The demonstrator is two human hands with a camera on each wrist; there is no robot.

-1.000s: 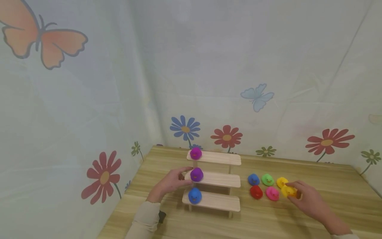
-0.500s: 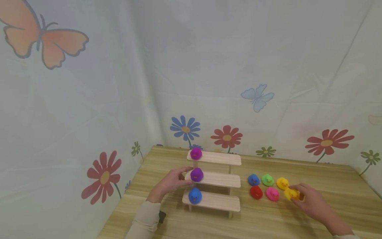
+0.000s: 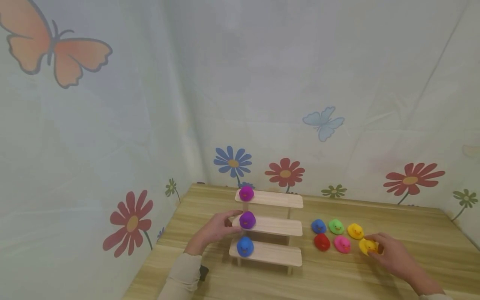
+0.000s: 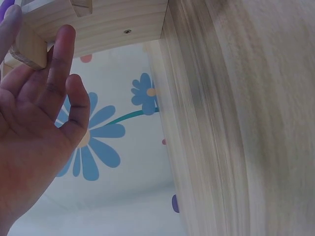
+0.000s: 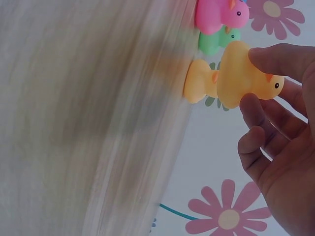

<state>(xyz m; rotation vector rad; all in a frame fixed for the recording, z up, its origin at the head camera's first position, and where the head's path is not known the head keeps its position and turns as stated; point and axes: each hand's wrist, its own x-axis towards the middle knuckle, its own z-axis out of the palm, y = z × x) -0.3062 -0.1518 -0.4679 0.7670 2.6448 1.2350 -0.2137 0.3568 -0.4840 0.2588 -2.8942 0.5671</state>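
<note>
My right hand (image 3: 391,255) pinches a yellow rubber duck (image 3: 367,246) between thumb and fingertips, close over the tabletop. In the right wrist view the held duck (image 5: 235,73) overlaps a second yellow duck (image 5: 198,81) behind it. My left hand (image 3: 215,228) is at the left end of the middle shelf (image 3: 279,226), thumb in front and index finger behind, pinching a purple duck (image 3: 247,220) that sits there. In the left wrist view the shelf's end (image 4: 29,46) lies between thumb and fingers, and only a sliver of the purple duck (image 4: 6,7) shows.
A magenta duck (image 3: 246,193) sits on the top shelf (image 3: 277,199), a blue duck (image 3: 245,246) on the bottom shelf (image 3: 277,254). Right of the rack, blue (image 3: 318,226), green (image 3: 336,226), red (image 3: 321,242) and pink (image 3: 342,244) ducks stand on the table (image 3: 300,287). A printed curtain (image 3: 255,83) hangs behind.
My right hand has drawn the yellow duck slightly right and toward me, away from the other yellow duck. The left hand has stayed in place.
</note>
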